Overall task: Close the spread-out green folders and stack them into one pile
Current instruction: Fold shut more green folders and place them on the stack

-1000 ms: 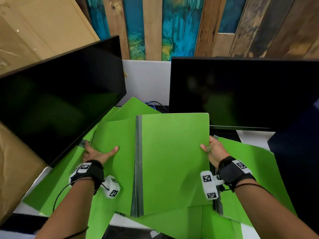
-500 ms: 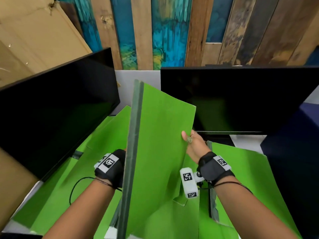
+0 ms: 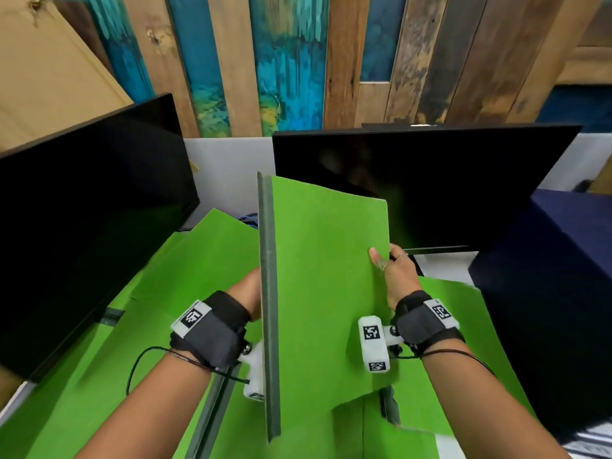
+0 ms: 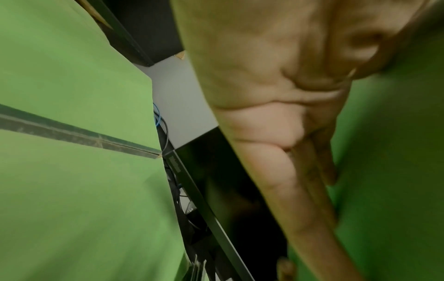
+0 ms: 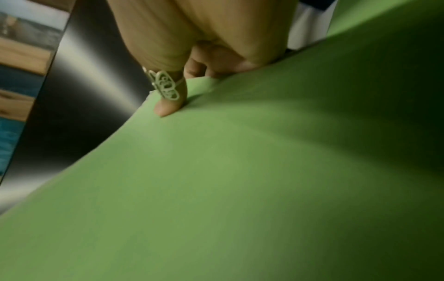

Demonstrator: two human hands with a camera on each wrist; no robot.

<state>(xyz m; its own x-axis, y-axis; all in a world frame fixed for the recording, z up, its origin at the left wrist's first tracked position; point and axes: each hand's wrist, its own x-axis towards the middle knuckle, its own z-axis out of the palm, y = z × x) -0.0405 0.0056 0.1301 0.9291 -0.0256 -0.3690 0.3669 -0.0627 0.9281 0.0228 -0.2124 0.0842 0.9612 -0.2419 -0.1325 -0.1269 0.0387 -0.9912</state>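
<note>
A closed green folder (image 3: 324, 293) with a grey spine stands tilted on edge over the desk, spine to the left. My right hand (image 3: 385, 260) pinches its right edge, the ringed thumb (image 5: 168, 106) on the front and the other fingers behind. My left hand (image 3: 246, 289) is behind the spine side. In the left wrist view its fingers (image 4: 312, 171) lie straight against the folder's back face (image 4: 396, 171). More green folders lie spread open underneath: one at the left (image 3: 99, 376), one at the back (image 3: 215, 233), one at the right (image 3: 463, 326).
Two black monitors stand close behind, one angled at the left (image 3: 82, 210) and one straight ahead (image 3: 430, 187). Cables (image 3: 248, 217) run between them. Brown cardboard (image 3: 49, 77) leans at the far left. A dark blue block (image 3: 563, 276) borders the right side.
The closed folder has gone from lying flat to standing on edge. My left hand left the open folder at the left and moved behind the raised one. My right hand kept its grip.
</note>
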